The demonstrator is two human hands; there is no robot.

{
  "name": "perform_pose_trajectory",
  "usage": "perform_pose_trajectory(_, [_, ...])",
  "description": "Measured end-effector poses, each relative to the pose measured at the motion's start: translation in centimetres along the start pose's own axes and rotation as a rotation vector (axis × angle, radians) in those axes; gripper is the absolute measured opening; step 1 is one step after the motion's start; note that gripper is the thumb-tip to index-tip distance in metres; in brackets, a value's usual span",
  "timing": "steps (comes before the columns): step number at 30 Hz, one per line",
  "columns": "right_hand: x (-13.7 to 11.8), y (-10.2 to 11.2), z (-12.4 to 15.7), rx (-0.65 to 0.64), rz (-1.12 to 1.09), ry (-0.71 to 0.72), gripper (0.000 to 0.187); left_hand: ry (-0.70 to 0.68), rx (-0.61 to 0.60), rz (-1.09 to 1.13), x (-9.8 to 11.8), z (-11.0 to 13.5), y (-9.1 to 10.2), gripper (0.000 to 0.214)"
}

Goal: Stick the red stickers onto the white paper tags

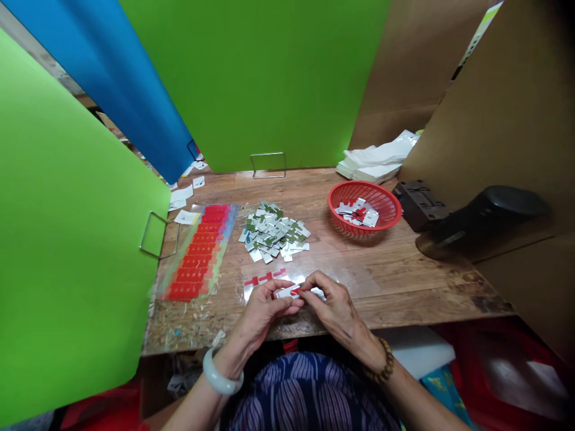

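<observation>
My left hand (265, 308) pinches a small flat white plate (286, 291) near the table's front edge. Against its right end, the thumb and fingertips of my right hand (330, 302) hold a small red piece (295, 291), which looks like a sticker. Just beyond my left hand lies a clear sheet with red shapes (265, 277), partly covered by the hand. A heap of small metal plates (272, 230), several with olive-green patches, is piled farther back.
Strips of red stickers (197, 254) lie on the left. A red plastic basket (365, 206) holds more plates. Behind it sit white papers (377, 161), with a dark metal block (420, 203) and a black device (480, 218) at right. Green panels (256, 84) with wire handles stand around the wooden table (417, 293).
</observation>
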State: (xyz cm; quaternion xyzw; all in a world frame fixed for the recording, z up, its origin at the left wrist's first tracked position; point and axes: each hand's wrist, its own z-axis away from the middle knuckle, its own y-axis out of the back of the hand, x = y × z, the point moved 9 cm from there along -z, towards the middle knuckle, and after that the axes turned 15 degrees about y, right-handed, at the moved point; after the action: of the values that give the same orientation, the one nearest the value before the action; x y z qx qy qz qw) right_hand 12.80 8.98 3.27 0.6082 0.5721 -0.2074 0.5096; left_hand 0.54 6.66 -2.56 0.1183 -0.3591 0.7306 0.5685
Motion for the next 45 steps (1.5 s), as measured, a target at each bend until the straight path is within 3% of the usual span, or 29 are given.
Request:
perform_pose_trajectory(9, [0.8, -0.6, 0.4, 0.022, -0.045, -0.054, 0.009, -0.079, 0.075, -0.063, 0.2, -0.5, 0.4, 0.031])
perform_pose_trajectory(13, [1.1, -0.8, 0.8, 0.102, -0.07, -0.096, 0.008, -0.19, 0.179, -0.155, 0.8, -0.5, 1.1, 0.031])
perform_pose_trajectory(16, [0.7, -0.5, 0.7, 0.16, -0.054, -0.072, 0.008, -0.226, 0.191, -0.176, 1.1, -0.4, 1.2, 0.031])
perform_pose_trajectory(23, [1.5, -0.7, 0.3, 0.076, -0.113, -0.199, 0.008, -0.13, 0.102, -0.114, 0.5, -0.7, 1.1, 0.033])
perform_pose_trajectory(35, [1.4, -0.9, 0.1, 0.024, 0.089, -0.112, 0.01, -0.089, 0.126, -0.059, 0.1, -1.1, 1.5, 0.036])
perform_pose_trajectory(45, [1.7, -1.2, 0.3, 0.052, 0.163, -0.064, 0.009, -0.108, 0.151, -0.093, 0.3, -0.8, 1.3, 0.037])
